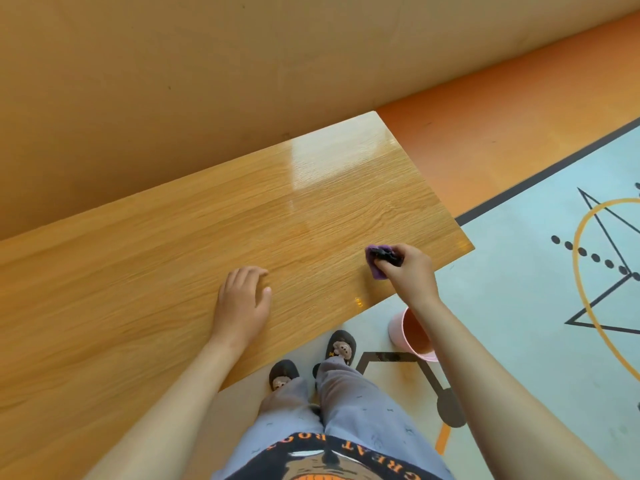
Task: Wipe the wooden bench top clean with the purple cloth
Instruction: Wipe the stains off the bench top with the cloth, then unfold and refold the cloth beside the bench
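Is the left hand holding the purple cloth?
No, the right hand grips the cloth; the left hand rests open on the bench.

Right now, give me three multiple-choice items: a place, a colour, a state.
1. Where is the bucket, relative to the bench? A) on it B) on the floor beside it C) behind it
2. What colour is the cloth? A) green B) purple C) white
3. How is the left hand? A) flat on the bench, holding nothing B) gripping the cloth C) raised
Answers: B, it stands by the feet; B, purple shows in the right hand's grip; A, it lies open on the bench.
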The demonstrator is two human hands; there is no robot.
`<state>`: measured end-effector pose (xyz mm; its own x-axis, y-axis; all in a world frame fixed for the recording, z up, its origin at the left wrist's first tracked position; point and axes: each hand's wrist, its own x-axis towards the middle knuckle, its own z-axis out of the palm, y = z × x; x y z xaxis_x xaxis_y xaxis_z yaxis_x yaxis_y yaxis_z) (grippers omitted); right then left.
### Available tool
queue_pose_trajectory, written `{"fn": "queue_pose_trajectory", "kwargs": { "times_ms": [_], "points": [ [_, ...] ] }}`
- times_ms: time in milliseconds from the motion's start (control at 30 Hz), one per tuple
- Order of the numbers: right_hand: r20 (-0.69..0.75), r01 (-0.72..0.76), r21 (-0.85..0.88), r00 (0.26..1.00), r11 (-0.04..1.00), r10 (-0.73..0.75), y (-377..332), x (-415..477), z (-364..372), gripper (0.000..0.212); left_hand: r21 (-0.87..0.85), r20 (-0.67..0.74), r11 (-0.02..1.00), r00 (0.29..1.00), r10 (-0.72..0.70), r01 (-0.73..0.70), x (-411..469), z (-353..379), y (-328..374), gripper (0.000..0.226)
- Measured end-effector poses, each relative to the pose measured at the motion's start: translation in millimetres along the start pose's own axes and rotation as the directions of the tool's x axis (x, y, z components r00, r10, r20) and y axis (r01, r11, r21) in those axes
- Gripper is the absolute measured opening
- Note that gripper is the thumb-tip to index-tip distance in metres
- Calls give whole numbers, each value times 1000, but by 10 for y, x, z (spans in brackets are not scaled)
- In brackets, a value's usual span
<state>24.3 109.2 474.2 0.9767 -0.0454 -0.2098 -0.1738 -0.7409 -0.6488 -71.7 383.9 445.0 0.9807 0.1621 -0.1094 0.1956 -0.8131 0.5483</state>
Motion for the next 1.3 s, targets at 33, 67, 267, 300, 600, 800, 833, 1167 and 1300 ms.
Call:
{"fn": "queue_pose_trajectory", "kwargs": {
  "times_ms": [33,67,267,300,600,800,833,1167,1300],
  "points": [
    [21,13,-8,1000,1000,-13,-123,-2,125,13,-15,3,1000,1000,-8,8,-144,-41,-30,26],
    [40,28,-14,999,1000,-27,-243,-1,255,14,-31,4,999,1000,-22,22,-290,-76,-52,23],
    [129,122,-142,986,982,-104,-854,-155,1001,16,-30,41,991,991,-126,127,-1070,-190,-293,22],
    [144,146,-157,982,977,-123,-911,-221,1106,16,-6,46,990,989,-144,144,-1147,-208,-360,24],
    [604,365,-111,763,924,-229,-1099,-899,1291,14,14,81,978,975,-209,209,-1184,-344,-483,32],
    [435,59,208,888,976,-147,-877,-920,505,12,-135,56,970,979,-195,201,-945,-587,-124,27],
    [410,10,269,904,963,-124,-847,-910,360,8,-173,72,968,982,-173,183,-907,-628,-35,27],
    [336,-315,803,940,505,52,-448,-1099,-765,31,-440,211,896,964,163,-55,-562,-645,1324,34],
    [416,-381,865,909,327,-40,-260,-1142,-1129,36,-523,210,843,940,268,-123,-430,-535,1876,37]
  ]
}}
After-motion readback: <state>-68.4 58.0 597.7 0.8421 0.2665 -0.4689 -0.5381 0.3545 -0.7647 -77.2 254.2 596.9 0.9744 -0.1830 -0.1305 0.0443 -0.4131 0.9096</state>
